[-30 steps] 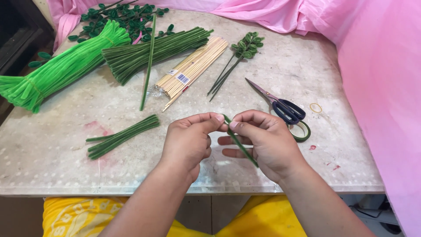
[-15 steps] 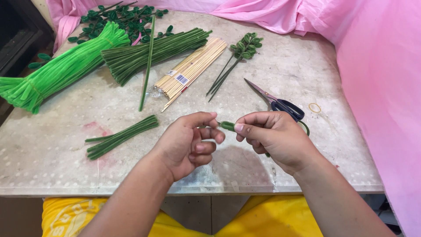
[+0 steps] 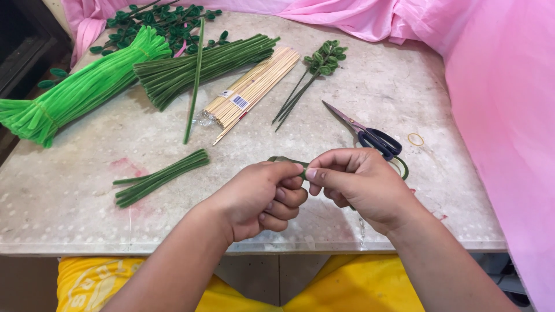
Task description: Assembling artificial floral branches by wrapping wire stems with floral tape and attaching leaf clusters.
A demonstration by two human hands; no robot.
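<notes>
Hands meet mid-table: left hand (image 3: 263, 196) and right hand (image 3: 361, 188) both pinch a dark green pipe cleaner (image 3: 287, 160) between fingertips, its length running sideways between them, scissors (image 3: 370, 136) just beyond the right.

Bare table (image 3: 87, 208) lies left of the hands (image 3: 306, 190); scissors (image 3: 370, 134) crowd the right, skewers (image 3: 251, 92) ahead.

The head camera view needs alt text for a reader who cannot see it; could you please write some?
Two bare hands, left hand and right hand, pinch a short dark green pipe cleaner between their fingertips above a pale stone table. Behind them lie scissors, a bundle of wooden sticks and bundles of green pipe cleaners.
</notes>
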